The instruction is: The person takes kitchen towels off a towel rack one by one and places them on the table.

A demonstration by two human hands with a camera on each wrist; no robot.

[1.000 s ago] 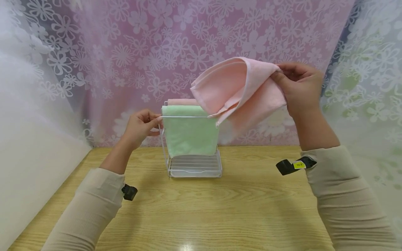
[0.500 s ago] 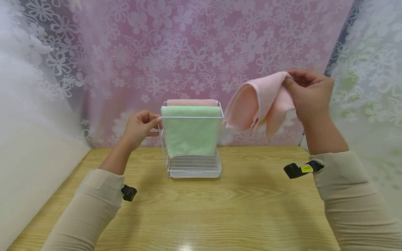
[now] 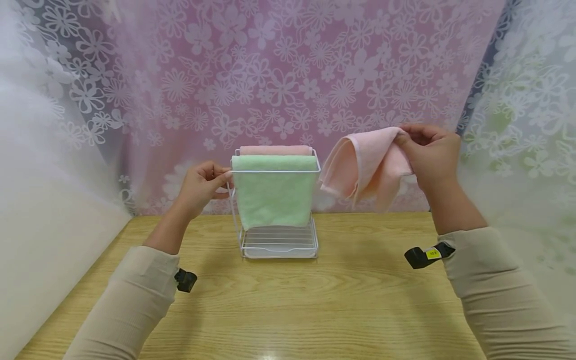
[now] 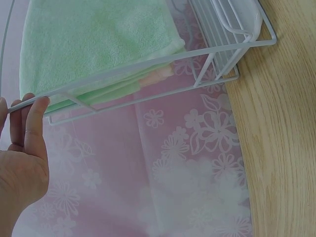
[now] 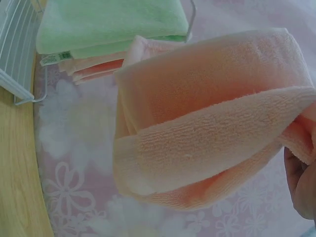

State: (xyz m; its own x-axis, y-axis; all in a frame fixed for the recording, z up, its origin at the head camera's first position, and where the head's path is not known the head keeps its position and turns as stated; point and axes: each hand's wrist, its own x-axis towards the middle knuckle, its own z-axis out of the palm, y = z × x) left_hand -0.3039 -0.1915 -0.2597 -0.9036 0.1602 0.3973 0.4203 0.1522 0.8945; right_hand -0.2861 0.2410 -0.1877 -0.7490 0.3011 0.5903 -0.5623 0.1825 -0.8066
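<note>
Cloth in pink, pinched by our right hand, hangs right of the wire rack, whose left side we grip in our left hand.

Left arm and right arm forward, well apart, left fingers in a pinch, right fingers likewise

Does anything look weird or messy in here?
Nothing looks spilled or broken. Only the pink towel in the right hand looks a bit messy: it droops and its folds gape open, while the green towel hangs neatly on the white rack.
</note>
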